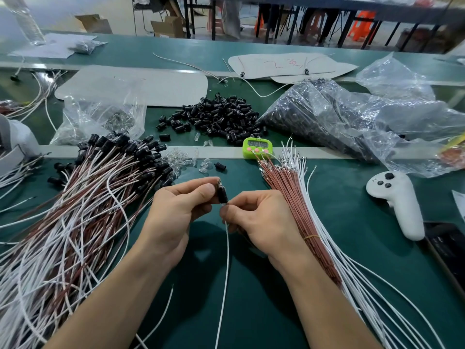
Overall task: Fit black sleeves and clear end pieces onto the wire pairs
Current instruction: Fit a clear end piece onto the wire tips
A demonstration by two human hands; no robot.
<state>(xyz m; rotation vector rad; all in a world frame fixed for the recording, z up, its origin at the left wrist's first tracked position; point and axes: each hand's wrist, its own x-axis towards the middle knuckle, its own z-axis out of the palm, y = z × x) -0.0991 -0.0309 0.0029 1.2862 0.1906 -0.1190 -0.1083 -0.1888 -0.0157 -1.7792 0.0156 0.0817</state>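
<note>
One black sleeve (pixel 222 195) is pinched in the left hand (pixel 176 210) above the table (pixel 352 210). The right hand (pixel 261 220) pinches one white wire (pixel 227 260) just under it. Beyond lie one heap of loose sleeves (pixel 216 117) and one green timer (pixel 257 147).

Counter (pixel 276 285): matt green mat, smooth. Black sleeve (pixel 222 195) and loose sleeve pile (pixel 216 117): glossy moulded plastic. Clear end pieces (pixel 181 157): transparent, glassy shine. White wire (pixel 227 258) and red-brown wire bundle (pixel 292 205): smooth plastic insulation, bare shiny metal terminals (pixel 289 153) at tips. Bags (pixel 402 117): thin crinkled clear film, very reflective. Timer (pixel 257 147): glossy green plastic. Controller (pixel 400 200): smooth white plastic, satin.
</note>
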